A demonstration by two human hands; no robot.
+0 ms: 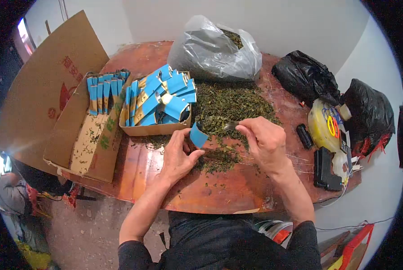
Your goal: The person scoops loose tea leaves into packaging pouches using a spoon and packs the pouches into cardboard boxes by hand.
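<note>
A small blue packet [198,136] is held between the thumb and fingers of my left hand [180,154], its blue end pointing up and right. My right hand [265,140] pinches a small spoon-like metal tool [231,125] over the loose dried green leaves [237,102] spread on the red-brown table [156,182]. A smaller heap of leaves lies between my hands. Left of the leaves, a low cardboard box [154,130] holds many blue and gold packets [174,83], piled loosely.
A larger open carton [93,168] at the left holds a row of upright packets [106,92]. Behind the leaves stands a clear plastic bag [206,54] of leaves. Black bags [306,76], a yellow container [320,123] and a black tool [326,170] are at the right.
</note>
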